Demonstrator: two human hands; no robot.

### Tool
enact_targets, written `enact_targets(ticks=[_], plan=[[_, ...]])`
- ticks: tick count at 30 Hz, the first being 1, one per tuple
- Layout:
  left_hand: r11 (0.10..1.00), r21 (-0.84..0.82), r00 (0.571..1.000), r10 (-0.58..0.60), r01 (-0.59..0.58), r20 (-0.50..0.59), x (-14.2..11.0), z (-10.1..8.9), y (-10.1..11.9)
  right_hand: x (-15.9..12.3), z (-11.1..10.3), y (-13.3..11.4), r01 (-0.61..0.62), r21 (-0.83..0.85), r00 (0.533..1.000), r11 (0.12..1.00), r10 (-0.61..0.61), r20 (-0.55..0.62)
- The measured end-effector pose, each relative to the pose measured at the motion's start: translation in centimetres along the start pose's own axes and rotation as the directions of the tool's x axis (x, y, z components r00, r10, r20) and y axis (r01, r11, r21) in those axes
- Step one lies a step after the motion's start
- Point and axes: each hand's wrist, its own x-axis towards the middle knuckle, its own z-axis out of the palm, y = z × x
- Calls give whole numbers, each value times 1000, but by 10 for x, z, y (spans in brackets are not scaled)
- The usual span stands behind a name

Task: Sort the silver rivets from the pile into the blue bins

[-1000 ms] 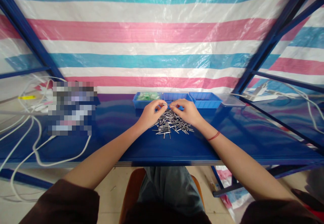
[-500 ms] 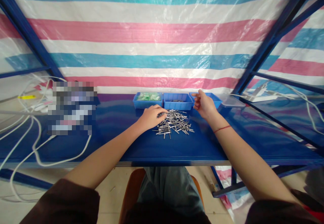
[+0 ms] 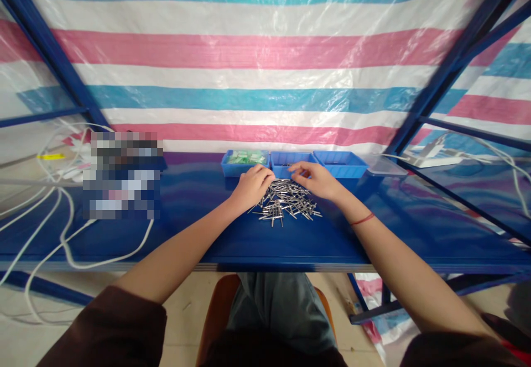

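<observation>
A heap of small silver metal pins [image 3: 288, 204] lies on the blue table [image 3: 249, 240] in front of me. My left hand [image 3: 251, 185] rests at the heap's left edge with its fingers curled down onto the pins. My right hand [image 3: 317, 180] hovers over the heap's far right side, fingers bent and pinching toward the pins; what it holds, if anything, is too small to see. A red string circles my right wrist. Behind the heap stand three blue trays: the left tray [image 3: 244, 162] with green pieces, the middle tray [image 3: 279, 167] with a few pins, the right tray [image 3: 342, 163].
White cables [image 3: 62, 234] loop over the table's left part beside a blurred patch. A clear plastic lid [image 3: 384, 165] lies right of the trays. Blue frame posts stand at both sides, and a striped tarp hangs behind. My chair and knees are below the table edge.
My right hand came back from the right tray to the far side of the pin heap. My left hand stayed on the heap's left edge.
</observation>
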Motion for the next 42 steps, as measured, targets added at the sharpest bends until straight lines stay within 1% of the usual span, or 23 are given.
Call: enact_targets(ticks=[2,3,4,6,9,14,20,24,28,32,38,42], plan=[[996,-93,997,-12,6,-72,1,-1,0,-2,2,-4,33,38,996,999,-36,84],[992,-126,995,-14,1,-103,1,-1,0,-3,4,-7,49,69,993,996,-56,103],[989,-149,992,-15,-4,-127,1,-1,0,-4,5,-10,62,102,992,993,-73,106],[983,-183,988,-19,-9,-153,2,-1,1,-4,7,-15,72,156,993,985,-84,77],[976,-220,988,-28,-7,-155,2,1,3,-4,8,-18,64,184,998,981,-68,16],[970,-243,988,-32,-5,-152,2,4,2,-4,8,-17,65,160,997,985,-57,-59],[958,-284,995,2,-31,-103,1,2,8,-7,9,-20,168,-3,980,986,-167,-106],[959,-283,994,-4,-27,-108,0,1,10,-9,8,-24,209,-28,971,977,-211,-116],[962,-270,986,-13,-32,-164,0,0,9,-9,7,-23,235,-45,966,971,-238,-96],[965,-259,983,-2,-46,-181,-1,-3,10,-8,6,-20,251,-70,965,965,-255,-58],[963,-239,969,66,-124,-237,-2,-6,14,-8,6,-18,270,-71,963,960,-270,5],[964,-231,966,74,-133,-247,-2,-3,13,-8,10,-19,275,-44,960,960,-272,72]])
